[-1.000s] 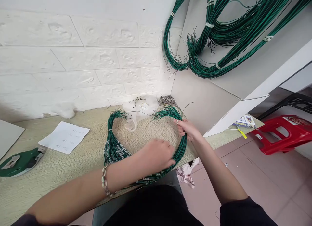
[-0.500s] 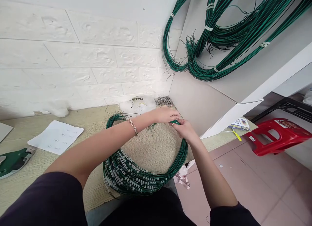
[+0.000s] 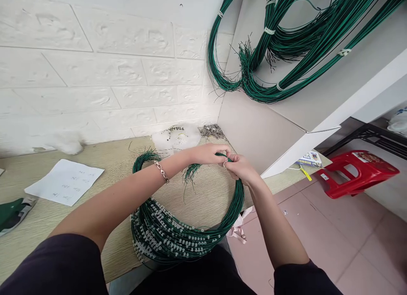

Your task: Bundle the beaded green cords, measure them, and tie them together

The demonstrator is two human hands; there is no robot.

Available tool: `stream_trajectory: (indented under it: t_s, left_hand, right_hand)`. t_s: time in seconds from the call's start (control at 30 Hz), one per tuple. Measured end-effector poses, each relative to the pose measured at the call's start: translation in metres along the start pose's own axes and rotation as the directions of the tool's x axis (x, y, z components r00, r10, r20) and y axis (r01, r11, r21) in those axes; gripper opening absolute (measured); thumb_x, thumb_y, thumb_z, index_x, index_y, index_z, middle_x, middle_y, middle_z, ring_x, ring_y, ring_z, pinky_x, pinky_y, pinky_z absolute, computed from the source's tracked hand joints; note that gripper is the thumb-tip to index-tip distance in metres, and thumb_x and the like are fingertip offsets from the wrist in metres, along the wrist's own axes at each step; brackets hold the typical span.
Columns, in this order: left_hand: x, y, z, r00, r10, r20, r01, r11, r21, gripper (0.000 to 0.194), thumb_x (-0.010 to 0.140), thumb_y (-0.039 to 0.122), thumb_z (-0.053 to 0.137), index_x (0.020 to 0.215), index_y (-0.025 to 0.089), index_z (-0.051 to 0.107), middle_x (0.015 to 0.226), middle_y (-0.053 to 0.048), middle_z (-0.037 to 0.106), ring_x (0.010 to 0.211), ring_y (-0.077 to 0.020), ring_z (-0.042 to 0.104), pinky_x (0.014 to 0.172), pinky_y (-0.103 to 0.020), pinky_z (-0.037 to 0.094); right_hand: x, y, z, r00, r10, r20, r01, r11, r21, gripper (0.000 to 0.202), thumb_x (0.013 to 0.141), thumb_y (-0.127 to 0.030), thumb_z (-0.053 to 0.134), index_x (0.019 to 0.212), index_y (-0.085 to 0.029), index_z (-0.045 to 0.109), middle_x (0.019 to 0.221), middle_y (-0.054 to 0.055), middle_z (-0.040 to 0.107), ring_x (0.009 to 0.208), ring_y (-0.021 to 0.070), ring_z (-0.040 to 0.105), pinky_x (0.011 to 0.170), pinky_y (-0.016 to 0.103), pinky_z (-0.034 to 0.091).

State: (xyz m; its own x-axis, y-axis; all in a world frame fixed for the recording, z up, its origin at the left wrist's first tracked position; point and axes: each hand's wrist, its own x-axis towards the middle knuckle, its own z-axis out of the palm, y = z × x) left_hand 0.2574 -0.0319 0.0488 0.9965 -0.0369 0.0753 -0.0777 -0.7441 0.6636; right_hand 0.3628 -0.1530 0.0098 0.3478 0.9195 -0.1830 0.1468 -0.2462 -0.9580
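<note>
A thick bundle of green wires (image 3: 233,206) strung with small white beads (image 3: 178,240) curves in a large loop at the table's front edge. Both hands meet at the loop's back right part. My left hand (image 3: 211,154) is closed on the bundle near its loose ends (image 3: 191,172), which hang out below the wrist. My right hand (image 3: 240,165) pinches the bundle just beside it, with a thin white tie showing at its fingertips. The other frayed wire ends (image 3: 148,155) lie behind my left forearm.
More green wire coils (image 3: 263,93) hang on the grey panel (image 3: 254,125) at upper right. A written paper (image 3: 65,182), a green tool (image 3: 14,214) and a plastic bag (image 3: 176,138) lie on the table (image 3: 121,261). A red stool (image 3: 356,172) stands on the floor at right.
The view has shifted slightly. My left hand has turned a little, and more of the loose wire ends now hang out below it. Both hands stay close together on the bundle.
</note>
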Motion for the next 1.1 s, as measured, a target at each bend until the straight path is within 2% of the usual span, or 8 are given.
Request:
stream_trajectory:
  t_s: [0.2, 0.27, 0.4, 0.57, 0.77, 0.97, 1.03, 1.1]
  left_hand:
    - [-0.001, 0.01, -0.004, 0.975, -0.055, 0.217, 0.05, 0.998, 0.03, 0.017, 0.081, 0.029, 0.036, 0.079, 0.016, 0.048, 0.074, -0.001, 0.056, 0.066, -0.0092, 0.047, 0.061, -0.02, 0.032]
    - [-0.002, 0.013, -0.006, 0.97, -0.06, 0.236, 0.045, 0.997, 0.067, 0.017, 0.082, 0.027, 0.036, 0.076, 0.016, 0.048, 0.073, -0.001, 0.056, 0.063, -0.0086, 0.046, 0.061, -0.02, 0.031]
    - [-0.005, 0.011, -0.005, 0.982, -0.041, 0.186, 0.012, 0.988, 0.152, 0.02, 0.082, 0.028, 0.037, 0.072, 0.017, 0.05, 0.068, 0.0, 0.056, 0.058, -0.0086, 0.045, 0.059, -0.021, 0.03]
    - [-0.005, 0.001, 0.0, 0.995, 0.06, 0.084, -0.08, 0.962, 0.262, 0.025, 0.082, 0.031, 0.035, 0.069, 0.017, 0.051, 0.066, -0.002, 0.055, 0.06, -0.0099, 0.044, 0.058, -0.022, 0.029]
    - [-0.007, -0.01, 0.0, 0.995, 0.1, 0.01, -0.096, 0.91, 0.402, 0.02, 0.071, 0.023, 0.044, 0.055, 0.016, 0.034, 0.052, 0.002, 0.036, 0.051, -0.0085, 0.031, 0.051, -0.024, 0.023]
    - [-0.027, -0.024, -0.006, 0.998, -0.002, -0.056, 0.016, 0.969, 0.246, 0.034, 0.075, 0.035, 0.043, 0.05, 0.015, 0.031, 0.048, 0.004, 0.03, 0.047, -0.0065, 0.028, 0.049, -0.023, 0.023]
    - [-0.04, -0.03, -0.009, 0.986, -0.105, -0.127, 0.118, 0.988, 0.101, 0.038, 0.077, 0.039, 0.041, 0.049, 0.015, 0.033, 0.047, 0.004, 0.031, 0.045, -0.0059, 0.029, 0.047, -0.023, 0.023]
    - [-0.056, -0.037, -0.011, 0.938, -0.264, -0.225, 0.247, 0.964, -0.103, 0.041, 0.078, 0.044, 0.037, 0.049, 0.015, 0.039, 0.045, 0.003, 0.036, 0.043, -0.0064, 0.034, 0.045, -0.022, 0.026]
  right_hand:
    - [-0.001, 0.003, -0.003, 0.983, 0.001, 0.181, 0.002, 1.0, -0.019, 0.013, 0.058, -0.019, 0.049, 0.07, -0.015, 0.053, 0.043, -0.009, 0.027, 0.034, 0.0023, 0.019, 0.031, 0.018, 0.014]
    - [0.0, 0.004, -0.003, 0.979, -0.016, 0.203, 0.017, 1.0, -0.005, 0.013, 0.058, -0.018, 0.049, 0.069, -0.015, 0.053, 0.044, -0.008, 0.03, 0.035, 0.0019, 0.019, 0.031, 0.017, 0.014]
    - [0.001, 0.005, -0.003, 0.973, -0.056, 0.223, 0.052, 0.998, 0.025, 0.009, 0.06, -0.018, 0.049, 0.067, -0.015, 0.054, 0.045, -0.008, 0.032, 0.034, 0.0017, 0.021, 0.032, 0.017, 0.017]
    - [0.008, 0.01, -0.003, 0.973, -0.049, 0.226, 0.035, 0.997, 0.064, 0.005, 0.064, -0.02, 0.051, 0.067, -0.015, 0.051, 0.042, -0.009, 0.027, 0.034, 0.002, 0.021, 0.033, 0.017, 0.017]
    - [0.014, 0.011, -0.002, 0.961, -0.001, 0.277, -0.052, 0.981, 0.186, 0.024, 0.066, -0.031, 0.06, 0.063, -0.017, 0.04, 0.045, -0.01, 0.021, 0.036, 0.0016, 0.016, 0.033, 0.017, 0.012]
    - [0.012, 0.013, -0.004, 0.944, 0.004, 0.331, -0.084, 0.97, 0.229, 0.036, 0.065, -0.037, 0.064, 0.062, -0.018, 0.034, 0.046, -0.01, 0.019, 0.037, 0.0015, 0.014, 0.032, 0.017, 0.01]
    - [0.01, 0.016, -0.01, 0.958, -0.002, 0.286, -0.082, 0.956, 0.282, 0.036, 0.065, -0.037, 0.065, 0.065, -0.019, 0.034, 0.046, -0.01, 0.019, 0.037, 0.0017, 0.012, 0.031, 0.016, 0.009]
    - [0.008, 0.019, -0.017, 0.98, -0.019, 0.199, -0.056, 0.93, 0.363, 0.037, 0.066, -0.038, 0.065, 0.066, -0.02, 0.032, 0.046, -0.011, 0.016, 0.037, 0.0019, 0.01, 0.031, 0.016, 0.009]
